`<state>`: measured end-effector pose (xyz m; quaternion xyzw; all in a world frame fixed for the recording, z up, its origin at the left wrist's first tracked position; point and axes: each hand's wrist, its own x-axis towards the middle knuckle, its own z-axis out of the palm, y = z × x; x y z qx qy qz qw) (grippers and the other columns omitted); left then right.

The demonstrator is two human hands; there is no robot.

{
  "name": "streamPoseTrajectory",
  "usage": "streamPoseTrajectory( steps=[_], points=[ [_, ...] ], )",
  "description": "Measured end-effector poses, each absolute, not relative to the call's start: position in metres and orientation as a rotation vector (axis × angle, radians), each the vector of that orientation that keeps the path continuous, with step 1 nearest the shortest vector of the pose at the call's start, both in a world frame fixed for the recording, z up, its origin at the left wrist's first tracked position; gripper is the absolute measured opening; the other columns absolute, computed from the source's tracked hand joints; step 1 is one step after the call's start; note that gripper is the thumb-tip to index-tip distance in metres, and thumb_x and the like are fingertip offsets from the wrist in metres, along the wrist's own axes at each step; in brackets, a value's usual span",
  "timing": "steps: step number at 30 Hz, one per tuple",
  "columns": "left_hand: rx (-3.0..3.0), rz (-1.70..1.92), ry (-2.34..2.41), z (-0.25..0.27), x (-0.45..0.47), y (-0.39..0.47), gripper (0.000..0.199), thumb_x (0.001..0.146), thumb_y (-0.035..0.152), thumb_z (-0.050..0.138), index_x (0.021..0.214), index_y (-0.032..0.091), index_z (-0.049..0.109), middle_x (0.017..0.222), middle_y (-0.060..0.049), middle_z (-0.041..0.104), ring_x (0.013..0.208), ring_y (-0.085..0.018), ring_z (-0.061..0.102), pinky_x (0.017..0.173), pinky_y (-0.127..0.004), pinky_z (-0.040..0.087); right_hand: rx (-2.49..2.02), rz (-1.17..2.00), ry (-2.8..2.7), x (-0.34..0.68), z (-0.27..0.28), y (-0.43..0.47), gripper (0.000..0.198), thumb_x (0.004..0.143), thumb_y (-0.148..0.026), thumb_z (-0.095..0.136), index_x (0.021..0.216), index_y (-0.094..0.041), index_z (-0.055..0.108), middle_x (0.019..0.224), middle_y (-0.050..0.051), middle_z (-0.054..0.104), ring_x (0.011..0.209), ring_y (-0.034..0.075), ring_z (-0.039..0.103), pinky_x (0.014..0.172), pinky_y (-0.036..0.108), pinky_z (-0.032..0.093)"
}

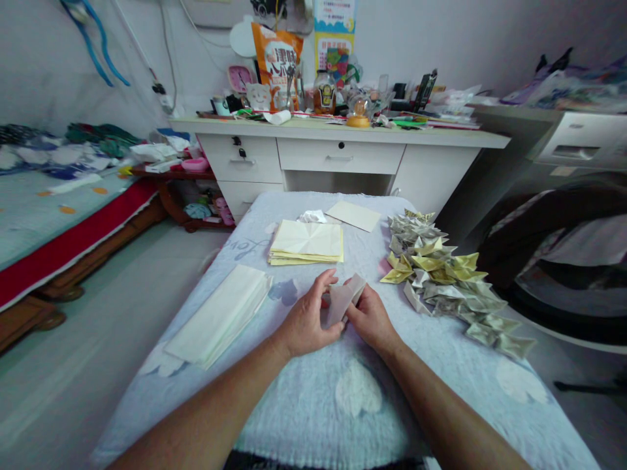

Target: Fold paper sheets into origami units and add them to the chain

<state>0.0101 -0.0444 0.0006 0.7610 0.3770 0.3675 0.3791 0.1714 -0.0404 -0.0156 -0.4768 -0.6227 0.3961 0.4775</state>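
A small piece of folded pale paper (pixel 341 301) is held up between both hands over the middle of the cloth-covered table. My left hand (pixel 312 316) curls around its left side, thumb at the lower edge and fingers behind. On the other side my right hand (pixel 371 321) pinches it, with some fingertips hidden by the paper. Just beyond the hands lies a stack of creased white and yellow sheets (pixel 307 241). To the left is a long folded bundle of white paper (pixel 223 316). Rows of folded silver and gold paper pieces (pixel 448 277) spread along the right side.
A flat cream card (pixel 353 215) and a crumpled white scrap (pixel 312 216) lie at the table's far end. Behind stands a white desk (pixel 343 156) crowded with jars and packets. A washing machine (pixel 563 215) is at the right, a bed (pixel 73 215) at the left.
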Motion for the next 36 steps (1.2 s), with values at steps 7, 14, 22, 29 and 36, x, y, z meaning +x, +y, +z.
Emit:
streamPoseTrajectory(
  steps=[7,14,22,29,36],
  points=[
    [1.971,0.953,1.08,-0.001,0.01,-0.042,0.082,0.065,0.0,0.052,0.139,0.023,0.027,0.133,-0.012,0.05,0.102,-0.018,0.059,0.086,-0.031,0.05,-1.324,0.768,-1.668,0.172,-0.007,-0.044,0.008,0.074,-0.015,0.047,0.078,-0.021,0.045,0.063,-0.006,0.048,0.056,0.011,0.046,0.054,0.021,0.034],
    [1.931,0.915,1.219,0.001,0.012,-0.04,0.05,0.079,0.016,0.054,0.127,0.023,0.043,0.093,-0.002,0.066,0.074,-0.014,0.061,0.071,-0.026,0.046,-1.358,0.715,-1.743,0.168,-0.003,-0.047,0.007,0.075,-0.016,0.047,0.08,-0.021,0.046,0.062,-0.006,0.048,0.055,0.012,0.046,0.054,0.021,0.032],
    [1.44,0.972,0.958,0.0,0.014,-0.036,0.036,0.077,0.014,0.055,0.112,0.022,0.047,0.076,0.002,0.064,0.064,-0.013,0.058,0.059,-0.021,0.041,-1.2,0.822,-1.731,0.169,-0.008,-0.048,0.029,0.067,-0.008,0.05,0.092,-0.022,0.045,0.068,-0.006,0.052,0.057,0.011,0.047,0.054,0.021,0.033],
    [1.216,0.99,0.838,-0.001,0.014,-0.033,0.026,0.073,0.014,0.06,0.097,0.019,0.053,0.077,0.002,0.063,0.063,-0.01,0.056,0.058,-0.02,0.04,-1.097,0.766,-1.761,0.172,-0.004,-0.051,0.025,0.073,-0.009,0.051,0.095,-0.021,0.053,0.075,-0.002,0.054,0.064,0.012,0.048,0.059,0.023,0.037],
    [1.213,0.937,0.817,0.006,0.007,-0.033,0.026,0.072,0.015,0.058,0.097,0.016,0.059,0.084,-0.001,0.064,0.073,-0.013,0.056,0.066,-0.023,0.041,-1.07,0.595,-1.826,0.176,0.001,-0.051,0.023,0.075,-0.009,0.05,0.092,-0.02,0.062,0.08,0.002,0.06,0.07,0.015,0.053,0.065,0.025,0.04]
  ],
)
